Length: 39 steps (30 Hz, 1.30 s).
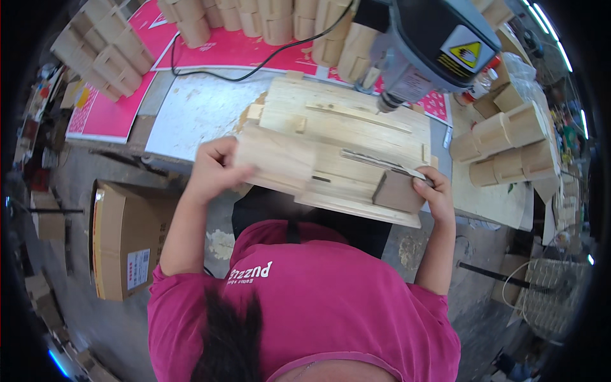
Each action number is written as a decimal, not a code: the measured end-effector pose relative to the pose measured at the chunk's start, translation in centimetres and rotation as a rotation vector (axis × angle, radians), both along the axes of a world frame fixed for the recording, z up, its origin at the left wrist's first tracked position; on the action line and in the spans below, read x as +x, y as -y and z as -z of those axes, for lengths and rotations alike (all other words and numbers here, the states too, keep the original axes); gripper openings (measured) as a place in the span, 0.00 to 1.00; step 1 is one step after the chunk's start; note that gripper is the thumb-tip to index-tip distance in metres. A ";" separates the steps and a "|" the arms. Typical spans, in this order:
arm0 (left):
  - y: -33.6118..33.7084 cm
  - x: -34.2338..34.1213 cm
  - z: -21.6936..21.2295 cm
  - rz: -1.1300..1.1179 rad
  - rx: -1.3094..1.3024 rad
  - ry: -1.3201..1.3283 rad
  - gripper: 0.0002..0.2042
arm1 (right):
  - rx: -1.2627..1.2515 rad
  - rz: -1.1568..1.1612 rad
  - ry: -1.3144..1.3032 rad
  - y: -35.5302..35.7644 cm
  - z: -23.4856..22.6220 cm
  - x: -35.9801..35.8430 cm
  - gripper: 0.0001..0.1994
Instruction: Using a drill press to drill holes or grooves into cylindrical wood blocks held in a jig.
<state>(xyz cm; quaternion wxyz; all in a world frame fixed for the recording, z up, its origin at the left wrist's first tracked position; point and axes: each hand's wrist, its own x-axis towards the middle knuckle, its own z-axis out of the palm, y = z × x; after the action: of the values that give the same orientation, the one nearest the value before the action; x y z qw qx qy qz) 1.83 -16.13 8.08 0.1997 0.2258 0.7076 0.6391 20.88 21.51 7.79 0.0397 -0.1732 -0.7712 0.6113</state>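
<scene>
head view, looking down over a pink shirt at a wooden jig board lying on the workbench in the middle of the frame. the left hand sits at the board's lower left corner, fingers curled and clamped on a pale flat wood piece that lies on the board, its near edge overhanging the bench edge toward the body. the right hand is at the board's lower right, fingers closed on a small brown wood block that rests on the board just left of the palm, close to the board's near edge. a thin wooden strip runs across the board between the two hands, ending near the right fingertips.

above the board, in the upper right of the frame, a grey drill press head hangs with its chuck just over the board's far right corner, well apart from both hands. a black cable curves across the bench and pink sheets at the top. stacks of wooden cups crowd the right side, just beside the board's right edge, and more of them line the top and the upper left. open bench surface shows to the left of the board. at lower left a cardboard box stands on the floor beside the left forearm.
</scene>
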 end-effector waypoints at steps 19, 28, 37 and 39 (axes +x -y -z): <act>-0.4 3.6 1.1 -0.284 0.038 0.363 0.16 | 0.009 -0.047 -0.265 5.4 0.0 1.1 0.11; -1.7 3.9 -1.6 -0.164 -0.083 0.403 0.12 | -0.023 -0.002 -0.279 4.7 -0.3 2.3 0.12; -5.4 4.6 -0.5 0.073 0.089 0.419 0.17 | -0.009 -0.005 -0.301 5.7 0.6 0.5 0.11; -6.5 4.2 0.3 0.091 0.078 0.379 0.16 | 0.027 0.007 -0.327 5.2 0.8 0.0 0.10</act>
<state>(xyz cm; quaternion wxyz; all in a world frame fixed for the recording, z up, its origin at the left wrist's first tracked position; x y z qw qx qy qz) 5.98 -9.62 7.80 0.3491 0.1406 0.6211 0.6875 20.85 16.32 6.97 0.1692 -0.0735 -0.7619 0.6209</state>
